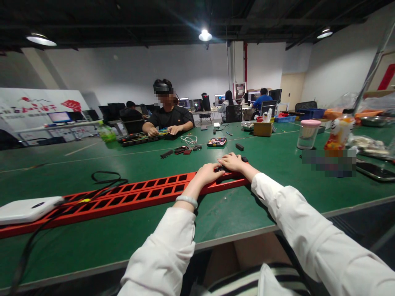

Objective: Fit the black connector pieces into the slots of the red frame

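With left hand and right hand close together, palms down, rests on the right-hand end of a long red ladder-like frame with two rows of rectangular openings, laid slantwise along the near part of a wide green tabletop. Bends the fingers of both hands loosely, neither spread flat nor balled up, over small dark parts at that end of the frame. Can't make out any pinch between the fingertips, with knuckles covering the contact, so can't be sure of anything gripped in either. Wears loose white sleeves and, on the left wrist, a smooth pale bangle. Toward the other end of the frame, see a flat white round-cornered box lying on the red bars, and a black cable crossing the slots and running down toward the near edge at left. Just beyond the hands, see a small black block, a shallow square tray of dark and coloured bits, and scattered dark strips. Off to the right, see a clear jar with a pink lid, an orange-and-white bottle with a black cap, and a dark flat phone. Across the tabletop, see a co-worker in a black T-shirt, both hands at a long dark piece with coloured strands, near a translucent green bottle.
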Motion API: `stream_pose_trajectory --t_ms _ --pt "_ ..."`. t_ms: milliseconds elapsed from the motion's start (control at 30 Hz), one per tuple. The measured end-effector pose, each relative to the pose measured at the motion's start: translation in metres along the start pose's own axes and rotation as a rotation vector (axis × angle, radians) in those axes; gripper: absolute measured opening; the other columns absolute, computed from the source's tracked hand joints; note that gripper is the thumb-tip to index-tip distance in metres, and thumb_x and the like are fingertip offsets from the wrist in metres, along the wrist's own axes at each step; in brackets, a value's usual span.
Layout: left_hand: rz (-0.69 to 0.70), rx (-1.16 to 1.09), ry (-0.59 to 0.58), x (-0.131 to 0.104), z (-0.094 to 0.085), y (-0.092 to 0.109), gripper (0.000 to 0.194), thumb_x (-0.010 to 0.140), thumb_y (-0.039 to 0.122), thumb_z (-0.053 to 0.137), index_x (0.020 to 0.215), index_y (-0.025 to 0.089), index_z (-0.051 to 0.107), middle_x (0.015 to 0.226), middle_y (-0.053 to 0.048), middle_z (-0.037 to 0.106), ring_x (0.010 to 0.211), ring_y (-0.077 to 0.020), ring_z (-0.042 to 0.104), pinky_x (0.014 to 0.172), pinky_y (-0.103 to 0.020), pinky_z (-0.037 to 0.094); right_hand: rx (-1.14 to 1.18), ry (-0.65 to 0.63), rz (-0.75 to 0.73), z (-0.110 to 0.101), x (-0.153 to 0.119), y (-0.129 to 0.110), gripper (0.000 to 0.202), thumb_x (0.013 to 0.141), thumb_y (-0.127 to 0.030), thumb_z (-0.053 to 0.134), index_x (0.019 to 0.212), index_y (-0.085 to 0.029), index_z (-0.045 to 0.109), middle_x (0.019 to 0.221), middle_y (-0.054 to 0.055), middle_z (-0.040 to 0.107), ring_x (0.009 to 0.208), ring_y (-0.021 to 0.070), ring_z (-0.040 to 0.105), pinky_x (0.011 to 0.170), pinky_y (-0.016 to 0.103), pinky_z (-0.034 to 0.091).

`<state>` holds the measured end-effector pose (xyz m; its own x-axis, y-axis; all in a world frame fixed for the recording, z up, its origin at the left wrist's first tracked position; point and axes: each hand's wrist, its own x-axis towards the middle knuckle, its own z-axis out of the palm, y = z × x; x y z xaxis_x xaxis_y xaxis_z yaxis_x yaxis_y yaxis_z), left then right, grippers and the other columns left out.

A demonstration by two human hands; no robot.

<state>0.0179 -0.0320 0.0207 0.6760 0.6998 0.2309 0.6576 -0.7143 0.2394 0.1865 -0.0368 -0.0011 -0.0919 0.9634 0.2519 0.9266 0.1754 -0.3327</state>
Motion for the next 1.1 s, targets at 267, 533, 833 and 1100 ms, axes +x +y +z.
stream_pose_trajectory --t_ms 267,533,833,1100 --pt "-0.035 -0.002 -0.01 -0.002 -0.002 0.005 0.041 0.073 0.048 0.053 0.106 0.024 0.061 0.1 -0.003 0.066 0.094 -0.0228 0.059 0.081 -0.026 0.043 0.139 0.242 -0.063 0.002 -0.002 0.008 0.05 0.077 -0.04 0.05 0.126 -0.027 0.044 0.124 0.006 0.047 0.111 0.0228 0.044 0.094 0.04 0.031" --pt "-0.024 0.021 0.0 -0.001 -0.001 0.002 0.041 0.074 0.049 0.052 0.106 0.024 0.061 0.103 -0.004 0.064 0.095 -0.0217 0.058 0.083 -0.025 0.042 0.511 0.398 0.048 0.004 -0.003 0.023 0.051 0.07 -0.029 0.061 0.118 -0.013 0.052 0.108 0.01 0.058 0.089 0.0153 0.058 0.083 0.026 0.044" --pt "0.211 0.069 0.114 0.004 0.008 -0.004 0.036 0.077 0.04 0.051 0.107 0.022 0.059 0.107 -0.004 0.061 0.1 -0.0203 0.054 0.089 -0.029 0.039 0.921 0.097 0.01 -0.011 -0.024 0.032 0.048 0.067 -0.029 0.066 0.111 -0.014 0.055 0.1 0.01 0.062 0.088 0.0166 0.06 0.078 0.029 0.048" --pt "0.305 -0.01 0.047 0.001 0.004 0.005 0.038 0.081 0.036 0.046 0.115 0.023 0.055 0.116 -0.002 0.058 0.105 -0.0192 0.052 0.092 -0.026 0.037 0.993 0.041 0.049 -0.018 -0.028 0.039 0.041 0.053 -0.022 0.074 0.088 -0.013 0.054 0.076 0.002 0.059 0.068 0.0117 0.057 0.064 0.024 0.047"
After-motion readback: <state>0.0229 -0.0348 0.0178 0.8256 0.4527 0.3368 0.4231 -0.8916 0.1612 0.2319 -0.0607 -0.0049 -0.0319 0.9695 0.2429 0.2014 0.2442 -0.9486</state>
